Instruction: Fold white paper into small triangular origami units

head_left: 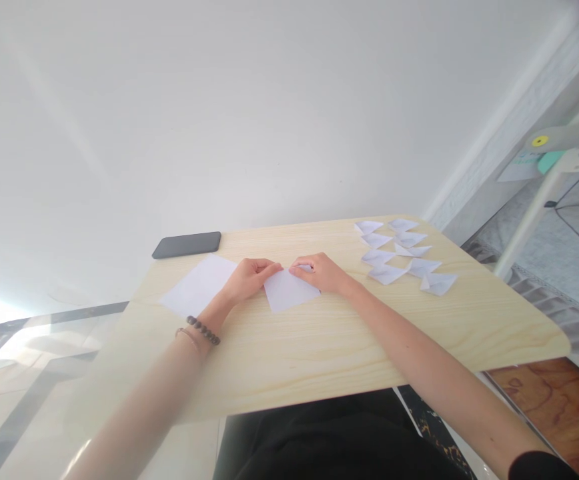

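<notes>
A small white sheet of paper (289, 293) is held by its far edge between my two hands, just above or on the table. My left hand (253, 277) pinches its upper left corner, thumb and fingers together. On the other side, my right hand (319, 272) grips the top edge with thumb and forefinger. Partly under my left wrist lies a larger stack or sheet of white paper (202, 283). Several folded white paper pieces (379, 241) with pointed ends stand in two columns to the right.
A dark phone (187, 245) lies at the back left of the pale wooden table (289, 360). A white wall (279, 120) rises right behind the table. At the far right stands a white metal frame (534, 213) with a cable near it.
</notes>
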The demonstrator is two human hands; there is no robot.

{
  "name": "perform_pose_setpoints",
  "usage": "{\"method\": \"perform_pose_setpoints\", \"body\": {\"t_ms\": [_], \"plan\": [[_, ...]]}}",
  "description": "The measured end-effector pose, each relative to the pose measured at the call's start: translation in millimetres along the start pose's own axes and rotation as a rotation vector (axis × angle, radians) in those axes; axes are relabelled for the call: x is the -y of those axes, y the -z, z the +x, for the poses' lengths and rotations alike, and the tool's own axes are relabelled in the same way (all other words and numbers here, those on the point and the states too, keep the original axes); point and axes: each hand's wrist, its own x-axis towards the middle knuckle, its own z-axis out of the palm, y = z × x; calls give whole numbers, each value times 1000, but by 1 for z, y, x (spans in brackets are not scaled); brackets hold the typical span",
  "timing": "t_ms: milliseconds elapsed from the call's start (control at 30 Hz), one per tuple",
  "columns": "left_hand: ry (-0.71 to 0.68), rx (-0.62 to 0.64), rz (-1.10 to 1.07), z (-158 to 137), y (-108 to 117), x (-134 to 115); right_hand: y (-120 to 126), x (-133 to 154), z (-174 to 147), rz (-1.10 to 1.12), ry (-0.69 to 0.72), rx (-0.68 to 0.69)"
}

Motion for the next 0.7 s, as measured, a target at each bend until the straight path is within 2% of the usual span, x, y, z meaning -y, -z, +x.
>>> {"method": "perform_pose_setpoints", "body": {"t_ms": [133, 267, 567, 700], "plan": [[-33, -18, 83, 1, -9, 1, -9, 1, 1, -8, 34, -25], [-13, -12, 110, 3, -8, 3, -8, 2, 0, 18, 71, 13], [52, 55, 0, 0, 10, 5, 10, -4, -1, 50, -1, 22], [26, 65, -53, -2, 11, 3, 12, -6, -2, 36, -22, 9]]}}
